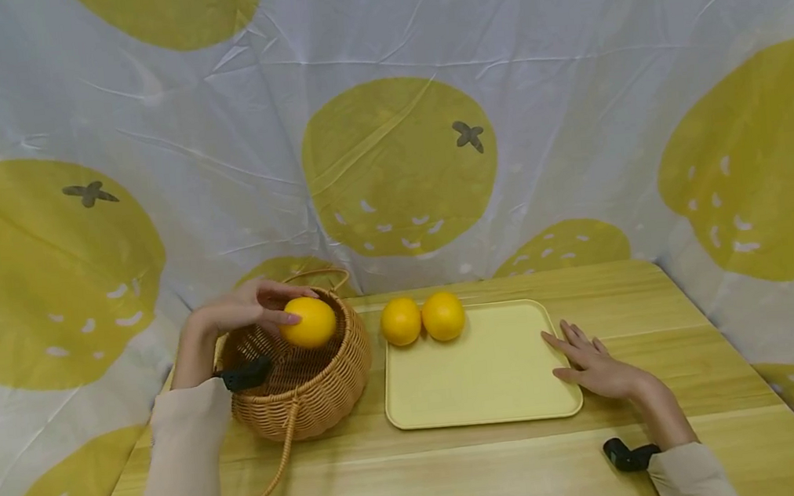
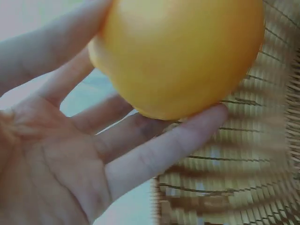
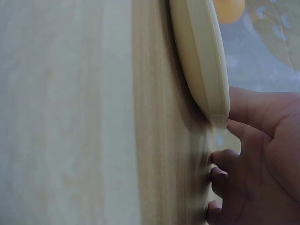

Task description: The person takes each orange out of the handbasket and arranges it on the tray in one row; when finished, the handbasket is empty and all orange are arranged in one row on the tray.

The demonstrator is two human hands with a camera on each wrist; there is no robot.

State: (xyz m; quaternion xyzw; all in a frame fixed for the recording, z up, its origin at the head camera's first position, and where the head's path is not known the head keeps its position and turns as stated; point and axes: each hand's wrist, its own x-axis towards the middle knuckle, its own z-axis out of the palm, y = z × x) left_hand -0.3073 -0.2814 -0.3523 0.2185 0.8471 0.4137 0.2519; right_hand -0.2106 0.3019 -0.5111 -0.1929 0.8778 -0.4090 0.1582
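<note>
A white cloth backdrop [image 1: 217, 138] printed with large yellow-green fruit hangs behind and around the light wooden counter [image 1: 458, 463]. On the counter a pale yellow rectangular plastic tray [image 1: 480, 382] lies just right of a round woven wicker basket [image 1: 310, 389], whose long handle [image 1: 274, 463] trails forward onto the wood.

The left hand [image 1: 249, 308] hovers over the basket's mouth, its grip closed around a round yellow-orange fruit [image 1: 309, 322]; in the left wrist view that fruit [image 2: 178, 51] rests against the curled fingers [image 2: 159, 150] with the wicker wall just behind. The fruit is held above the basket's opening, not lying on its floor.

The right hand [image 1: 595, 364] lies flat on the counter with straight fingers, its grip holding nothing, the fingertips touching the tray's right edge; the right wrist view shows the tray's rim [image 3: 201, 61] beside the thumb.

Two more yellow-orange fruits [image 1: 422, 318] sit side by side, touching, at the tray's far left corner.
</note>
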